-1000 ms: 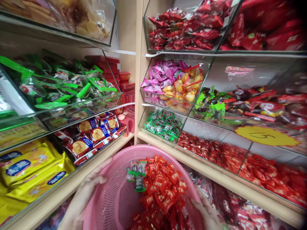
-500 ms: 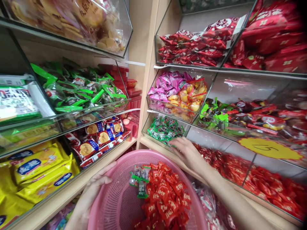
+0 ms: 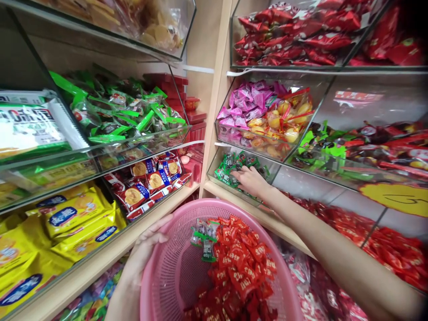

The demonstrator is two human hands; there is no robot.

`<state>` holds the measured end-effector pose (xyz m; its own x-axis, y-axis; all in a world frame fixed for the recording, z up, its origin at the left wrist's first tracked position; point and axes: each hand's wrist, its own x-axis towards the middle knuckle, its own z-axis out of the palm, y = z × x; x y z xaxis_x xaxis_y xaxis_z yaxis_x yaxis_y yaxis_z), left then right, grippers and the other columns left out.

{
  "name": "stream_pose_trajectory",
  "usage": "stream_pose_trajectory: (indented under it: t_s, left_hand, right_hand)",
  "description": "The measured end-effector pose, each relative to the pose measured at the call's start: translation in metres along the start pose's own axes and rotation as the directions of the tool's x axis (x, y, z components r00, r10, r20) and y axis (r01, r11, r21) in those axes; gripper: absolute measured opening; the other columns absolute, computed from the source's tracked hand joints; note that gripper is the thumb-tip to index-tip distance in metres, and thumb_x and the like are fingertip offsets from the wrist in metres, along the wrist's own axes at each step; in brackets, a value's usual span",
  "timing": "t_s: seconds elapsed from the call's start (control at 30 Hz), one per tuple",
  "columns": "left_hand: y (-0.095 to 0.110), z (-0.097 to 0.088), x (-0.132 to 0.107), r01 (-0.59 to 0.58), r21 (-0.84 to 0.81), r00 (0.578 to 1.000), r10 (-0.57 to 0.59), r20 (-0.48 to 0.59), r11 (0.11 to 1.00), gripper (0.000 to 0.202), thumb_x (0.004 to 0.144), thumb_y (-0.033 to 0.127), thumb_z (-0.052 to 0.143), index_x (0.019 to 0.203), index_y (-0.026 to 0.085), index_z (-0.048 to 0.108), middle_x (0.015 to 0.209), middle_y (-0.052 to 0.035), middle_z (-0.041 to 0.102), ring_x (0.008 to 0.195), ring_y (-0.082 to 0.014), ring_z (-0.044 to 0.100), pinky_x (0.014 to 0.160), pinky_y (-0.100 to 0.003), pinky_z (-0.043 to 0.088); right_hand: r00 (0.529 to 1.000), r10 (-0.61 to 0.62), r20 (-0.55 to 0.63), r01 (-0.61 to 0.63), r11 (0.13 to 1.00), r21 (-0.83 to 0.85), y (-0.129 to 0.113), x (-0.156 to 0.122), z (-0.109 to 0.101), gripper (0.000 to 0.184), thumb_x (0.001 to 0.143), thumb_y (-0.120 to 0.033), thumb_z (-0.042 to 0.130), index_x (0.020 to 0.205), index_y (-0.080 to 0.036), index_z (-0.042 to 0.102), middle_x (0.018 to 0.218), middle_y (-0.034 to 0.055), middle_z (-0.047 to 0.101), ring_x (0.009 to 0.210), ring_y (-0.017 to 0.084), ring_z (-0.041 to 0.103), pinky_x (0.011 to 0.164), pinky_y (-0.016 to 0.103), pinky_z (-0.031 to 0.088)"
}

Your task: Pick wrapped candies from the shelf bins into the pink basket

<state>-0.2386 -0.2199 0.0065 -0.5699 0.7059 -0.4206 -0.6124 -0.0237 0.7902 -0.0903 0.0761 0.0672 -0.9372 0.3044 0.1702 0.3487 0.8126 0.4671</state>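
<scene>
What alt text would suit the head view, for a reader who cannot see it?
A person's right hand reaches into green candies in a clear bin; the left hand holds a pink basket of red candies and a few green ones. Packaged snacks surround them.

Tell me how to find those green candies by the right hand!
Behind the pink basket, find the wooden corner post. Just right of it, directly above the wooden ledge, sit the green candies with the right hand at them. Their wrappers are mostly green, unlike the red candies to their right and the pink packets and yellow packets above.
</scene>
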Motion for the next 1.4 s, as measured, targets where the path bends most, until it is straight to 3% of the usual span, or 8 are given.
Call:
stream_pose_trajectory:
  t_s: [0.33, 0.57, 0.63, 0.73, 0.87, 0.97, 1.4]
  left_hand:
    - [0.002, 0.005, -0.005, 0.01, 0.022, 1.0, -0.009, -0.011, 1.0, 0.073, 0.055, 0.005, 0.059, 0.125, 0.02, 0.048, 0.098, -0.0055, 0.066, 0.08, -0.0212, 0.063, 0.067, -0.028, 0.049]
    - [0.0, 0.001, 0.0, 0.001, 0.055, 1.0, -0.002, 0.004, 0.998, 0.072, 0.058, 0.006, 0.059, 0.127, 0.021, 0.046, 0.1, -0.0043, 0.066, 0.078, -0.0189, 0.063, 0.068, -0.026, 0.048]
    - [0.0, 0.0, 0.001, 0.016, 0.054, 1.0, -0.017, 0.009, 0.998, 0.076, 0.057, 0.006, 0.06, 0.129, 0.022, 0.043, 0.098, -0.0047, 0.067, 0.074, -0.019, 0.063, 0.067, -0.028, 0.048]
    - [0.0, 0.001, 0.0, 0.027, 0.055, 1.0, -0.027, 0.003, 0.998, 0.075, 0.057, 0.006, 0.059, 0.129, 0.021, 0.043, 0.096, -0.0051, 0.067, 0.072, -0.0194, 0.063, 0.066, -0.028, 0.048]
    - [0.001, 0.002, -0.002, 0.015, 0.054, 1.0, -0.015, 0.002, 0.998, 0.071, 0.057, 0.006, 0.058, 0.126, 0.019, 0.048, 0.095, -0.0052, 0.067, 0.075, -0.0198, 0.063, 0.07, -0.029, 0.048]
    - [0.001, 0.002, -0.003, 0.007, 0.049, 1.0, -0.008, 0.009, 0.999, 0.069, 0.057, 0.005, 0.058, 0.124, 0.019, 0.05, 0.097, -0.0053, 0.067, 0.078, -0.0203, 0.063, 0.071, -0.029, 0.048]
    - [0.0, -0.002, 0.0, 0.002, 0.056, 1.0, -0.002, 0.006, 0.998, 0.067, 0.056, 0.003, 0.053, 0.121, 0.018, 0.053, 0.102, -0.0052, 0.065, 0.084, -0.0206, 0.063, 0.072, -0.028, 0.049]
  right_hand:
    - [1.0, 0.016, -0.026, -0.015, 0.999, 0.035, -0.001, 0.001, 0.001, 0.032, 0.076, -0.02, 0.058, 0.107, -0.015, 0.05, 0.095, 0.0085, 0.064, 0.092, 0.024, 0.046, 0.07, 0.032, 0.026]
    - [0.989, 0.081, -0.127, -0.057, 0.982, 0.183, 0.002, -0.021, -0.035, 0.036, 0.081, -0.025, 0.05, 0.116, -0.016, 0.048, 0.101, 0.0103, 0.062, 0.089, 0.025, 0.044, 0.068, 0.032, 0.027]
    - [0.981, 0.081, -0.175, -0.034, 0.965, 0.26, -0.015, -0.031, -0.048, 0.036, 0.083, -0.028, 0.048, 0.117, -0.017, 0.048, 0.103, 0.0104, 0.061, 0.089, 0.025, 0.044, 0.07, 0.033, 0.029]
    - [0.984, -0.006, -0.179, 0.08, 0.908, 0.412, -0.062, -0.047, -0.057, 0.034, 0.084, -0.03, 0.048, 0.116, -0.021, 0.049, 0.105, 0.0066, 0.06, 0.091, 0.023, 0.045, 0.073, 0.033, 0.031]
    - [0.967, -0.194, -0.164, 0.251, 0.827, 0.502, -0.134, -0.067, -0.045, 0.037, 0.083, -0.024, 0.049, 0.119, -0.019, 0.045, 0.102, 0.0058, 0.06, 0.095, 0.022, 0.046, 0.08, 0.035, 0.033]
    - [0.948, -0.275, -0.158, 0.317, 0.792, 0.522, -0.166, -0.075, -0.032, 0.034, 0.082, -0.017, 0.047, 0.116, -0.017, 0.046, 0.097, 0.0052, 0.061, 0.094, 0.02, 0.048, 0.082, 0.035, 0.035]
    - [0.961, -0.218, -0.169, 0.269, 0.877, 0.399, -0.191, -0.075, -0.002, 0.031, 0.083, -0.014, 0.044, 0.114, -0.015, 0.046, 0.096, 0.0083, 0.058, 0.096, 0.022, 0.047, 0.082, 0.037, 0.038]
